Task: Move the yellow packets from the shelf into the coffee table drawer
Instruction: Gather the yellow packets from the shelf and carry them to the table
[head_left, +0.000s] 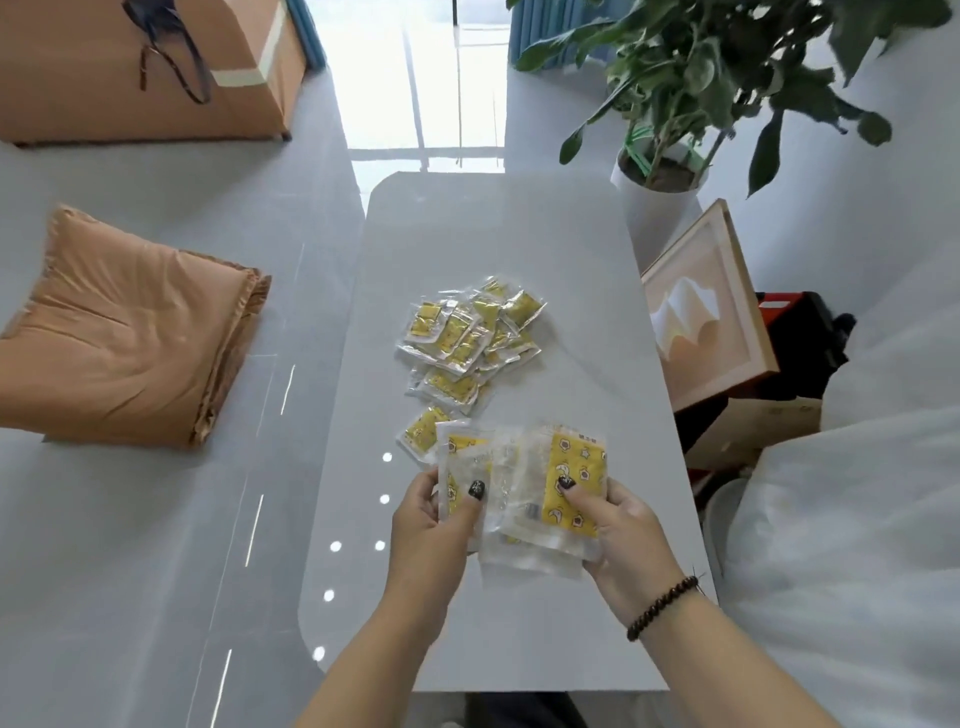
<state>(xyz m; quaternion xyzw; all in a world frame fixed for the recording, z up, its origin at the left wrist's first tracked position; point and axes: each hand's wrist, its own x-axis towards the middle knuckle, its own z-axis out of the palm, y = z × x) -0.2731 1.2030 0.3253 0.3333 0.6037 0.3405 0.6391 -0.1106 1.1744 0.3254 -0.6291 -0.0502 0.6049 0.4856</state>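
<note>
White coffee table (519, 234): both hands, left hand (434, 525) and right hand (621, 540), grip fanned packets (524, 499); pile (467, 338) lies straight ahead, beyond the fingertips.

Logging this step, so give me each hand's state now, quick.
Left hand: grips the left side of a fan of packets, thumb on top.
Right hand: grips the same packets from the right, thumb on the front yellow one.

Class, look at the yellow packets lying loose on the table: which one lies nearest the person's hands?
The single packet lying alone just beyond the left hand. The others sit in the pile farther up the table.
</note>
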